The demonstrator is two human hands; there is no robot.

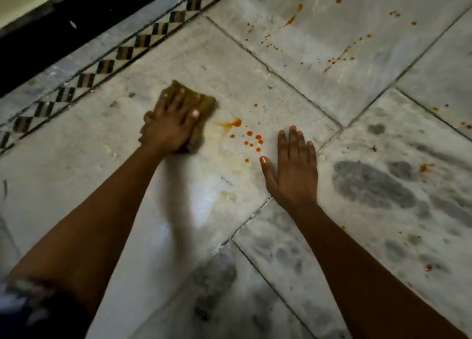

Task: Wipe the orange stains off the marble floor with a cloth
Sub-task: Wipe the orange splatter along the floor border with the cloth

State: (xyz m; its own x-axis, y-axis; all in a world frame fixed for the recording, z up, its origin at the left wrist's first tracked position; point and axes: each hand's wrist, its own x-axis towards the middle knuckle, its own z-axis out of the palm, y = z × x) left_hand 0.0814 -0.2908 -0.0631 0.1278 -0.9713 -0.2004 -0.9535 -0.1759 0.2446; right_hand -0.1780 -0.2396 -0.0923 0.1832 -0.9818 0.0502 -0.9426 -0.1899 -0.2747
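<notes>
head view: left hand [170, 126] presses a crumpled mustard-brown cloth [201, 102] beside orange stains [249, 137]

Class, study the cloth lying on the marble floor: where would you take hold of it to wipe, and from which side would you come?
Come from above, probably palm flat on the middle of the cloth, as the left hand does now. It lies bunched and flat on the floor, so no edge stands up to pinch; pressing down with spread fingers should drive it toward the orange stains.

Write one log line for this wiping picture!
left hand presses cloth | right hand flat on floor | orange drops remain
</notes>
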